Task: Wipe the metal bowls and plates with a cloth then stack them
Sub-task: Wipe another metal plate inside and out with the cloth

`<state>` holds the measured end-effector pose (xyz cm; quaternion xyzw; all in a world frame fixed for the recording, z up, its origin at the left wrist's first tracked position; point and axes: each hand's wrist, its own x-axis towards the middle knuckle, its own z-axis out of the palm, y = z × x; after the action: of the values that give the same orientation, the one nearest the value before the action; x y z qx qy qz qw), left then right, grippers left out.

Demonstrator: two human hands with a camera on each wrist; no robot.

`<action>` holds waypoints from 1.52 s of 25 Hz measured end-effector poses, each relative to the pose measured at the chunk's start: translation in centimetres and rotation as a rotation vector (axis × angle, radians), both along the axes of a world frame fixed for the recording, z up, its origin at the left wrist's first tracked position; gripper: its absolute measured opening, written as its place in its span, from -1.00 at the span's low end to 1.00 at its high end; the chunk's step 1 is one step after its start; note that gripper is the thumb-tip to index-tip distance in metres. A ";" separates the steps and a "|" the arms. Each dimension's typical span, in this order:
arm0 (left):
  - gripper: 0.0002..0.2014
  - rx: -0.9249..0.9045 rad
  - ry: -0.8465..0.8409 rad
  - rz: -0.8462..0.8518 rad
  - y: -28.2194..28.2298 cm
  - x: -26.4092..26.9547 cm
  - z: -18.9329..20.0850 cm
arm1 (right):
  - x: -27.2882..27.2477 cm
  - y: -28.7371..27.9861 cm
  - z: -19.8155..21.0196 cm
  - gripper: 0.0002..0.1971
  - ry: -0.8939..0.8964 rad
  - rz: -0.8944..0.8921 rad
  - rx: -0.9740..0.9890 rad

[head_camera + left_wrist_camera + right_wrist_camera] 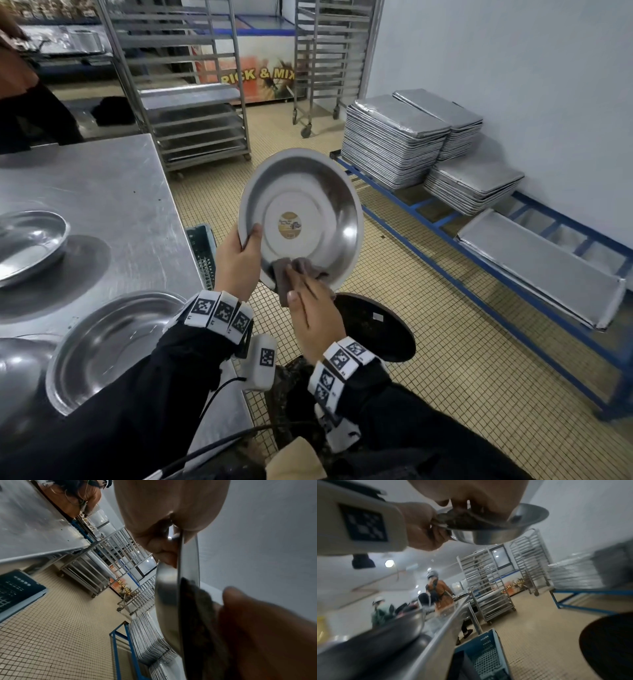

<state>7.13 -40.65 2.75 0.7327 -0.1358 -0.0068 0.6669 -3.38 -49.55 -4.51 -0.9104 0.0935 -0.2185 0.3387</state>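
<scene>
Even, cool overhead light; soft glare on the bowl (301, 219) and tabletop (102, 192). Wide-angle bending at the edges. Right wrist view is motion-blurred, worst toward 3 o'clock.

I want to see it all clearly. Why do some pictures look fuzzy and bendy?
Head view: sharp, with shiny glare inside the bowl and straight shelves bent by the wide lens. Left wrist view: tilted, and the cloth and right hand are dark and blurry. Right wrist view: smeared nearly everywhere, especially the table.
</scene>
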 end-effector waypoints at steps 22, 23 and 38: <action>-0.84 -0.129 0.277 -0.164 2.4 0.1 -1.5 | 1.7 -10.1 3.4 -0.76 -0.150 -0.635 0.461; -0.79 -0.136 0.261 -0.177 2.1 -0.3 -1.4 | 1.9 -9.5 3.2 -0.77 -0.173 -0.682 0.520; -0.87 0.163 0.114 0.009 1.9 1.3 -1.5 | 1.4 -6.0 0.0 -0.63 -0.112 -0.380 0.288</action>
<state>8.42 -38.73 1.29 0.7836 -0.0931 -0.0566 0.6117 -1.95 -55.54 -4.53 -0.8055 0.2741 -0.3126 0.4223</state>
